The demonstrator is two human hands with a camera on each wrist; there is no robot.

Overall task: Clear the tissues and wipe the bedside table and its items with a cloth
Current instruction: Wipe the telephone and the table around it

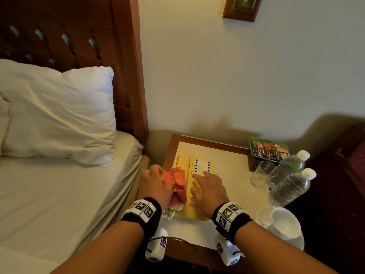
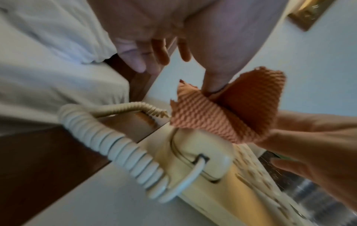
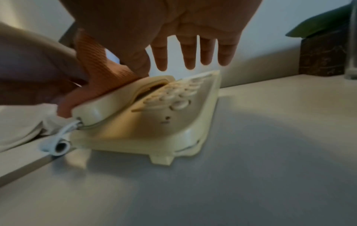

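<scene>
— Far left? White pillow (image 1: 59, 113) propped against the wooden headboard (image 1: 79, 36), pale sheet (image 1: 59, 194) below.

— Next over, the left hand (image 1: 156, 184)?
— Pressed on the orange cloth (image 1: 177, 182), thumb pushed into its folds; other fingers (image 2: 135, 61) loosely extended in the left wrist view. Cloth draped over the handset (image 1: 182, 165) of the cream telephone (image 1: 201, 169), at the left side of the bedside table (image 1: 227, 155).

— Cord?
— Coiled cord (image 2: 108, 140) looping off the near end of the handset, past the table's left edge.

— And the right hand (image 1: 209, 192)?
— Just right of the cloth, laid over the telephone's keypad (image 3: 179, 91). Fingers (image 3: 191, 53) straight and spread, gripping nothing; thumb down against the handset beside the cloth.

— Further right?
— Green tray of sachets (image 1: 268, 149) on a dark box at the back. Empty drinking glass (image 1: 262, 175) in front of it, then two clear water bottles (image 1: 290, 186) with white caps, close together. White cup (image 1: 284, 222) on a saucer (image 1: 296, 242) at the near right corner.

— Above?
— Wood-framed brass fitting (image 1: 243, 6) on the cream wall.

— Tissues?
— Cannot tell; none made out in these views.
</scene>
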